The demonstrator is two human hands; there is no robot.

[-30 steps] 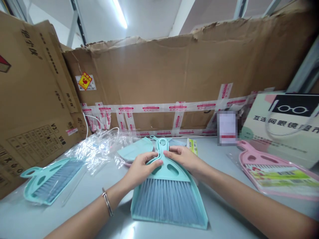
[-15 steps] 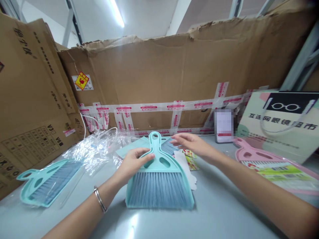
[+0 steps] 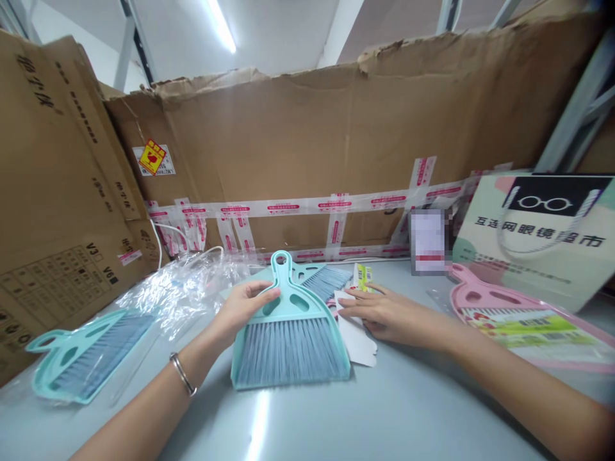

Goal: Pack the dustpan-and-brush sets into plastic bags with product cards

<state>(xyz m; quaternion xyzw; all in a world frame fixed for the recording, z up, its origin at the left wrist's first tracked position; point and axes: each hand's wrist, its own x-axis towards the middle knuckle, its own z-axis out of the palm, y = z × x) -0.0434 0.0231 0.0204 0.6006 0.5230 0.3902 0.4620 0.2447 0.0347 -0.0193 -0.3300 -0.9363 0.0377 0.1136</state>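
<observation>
My left hand [image 3: 246, 312] grips the left shoulder of a turquoise dustpan [image 3: 282, 282], its thumb on the front below the handle. Clipped into that pan is a brush with blue-grey bristles [image 3: 291, 352], facing me. My right hand [image 3: 396, 315] is to the right of the pan, fingers stretched out over a white card [image 3: 358, 346] lying on the table. Whether the thumb pinches the card is hidden. Just past those fingers shows a yellow-green printed card [image 3: 364, 275]. Another turquoise dustpan and brush set [image 3: 329, 280] lies partly hidden behind the held one.
A bagged turquoise dustpan set [image 3: 91, 358] lies at left, near crumpled clear plastic [image 3: 168, 294]. At right are a pink dustpan [image 3: 485, 296], a paper carrier bag [image 3: 533, 237] and a blurred screen-like object [image 3: 429, 240]. Cardboard boxes [image 3: 269, 147] wall the back and left.
My right hand has come down and nearer, from above the rear set onto the white card. The held dustpan has shifted slightly left with my left hand, showing more of the set behind.
</observation>
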